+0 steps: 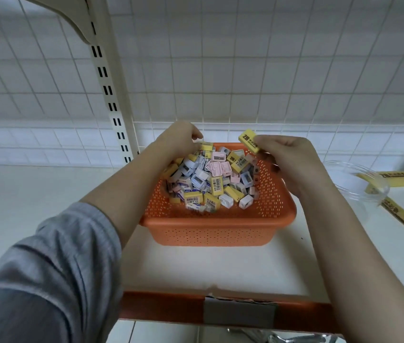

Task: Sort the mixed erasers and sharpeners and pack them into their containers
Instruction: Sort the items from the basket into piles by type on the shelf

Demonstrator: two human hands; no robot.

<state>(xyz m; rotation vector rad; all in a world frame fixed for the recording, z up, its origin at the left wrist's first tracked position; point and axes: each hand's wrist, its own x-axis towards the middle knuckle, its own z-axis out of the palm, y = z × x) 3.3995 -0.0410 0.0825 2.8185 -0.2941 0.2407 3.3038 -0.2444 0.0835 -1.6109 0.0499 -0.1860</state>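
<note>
Orange perforated plastic basket (217, 225) stands on the white shelf board (220, 268), near its middle. It holds a mixed heap of small erasers and sharpeners (211, 184): yellow 2B erasers with barcode labels, plus pink, white and pale blue pieces.

Right hand (287, 159) is raised over the basket's far right corner. Its thumb and fingers pinch 1 yellow rectangular 2B eraser (249, 144), which is clear of the heap and tilted.

Left hand (180, 141) reaches over the basket's far left corner with fingers curled downward. Its fingertips meet another yellow eraser (206, 146) at the far rim; the fingers appear to grip it, though the exact contact is partly hidden. The left arm wears a grey sleeve (55, 263).

Right of the basket, well apart, a clear round plastic container (354, 184) sits beside an open yellow cardboard display box (399, 209) printed with 2B lettering. White wire grid panel (245, 70) backs the shelf, with a cream slotted upright (108, 78) at left.
</note>
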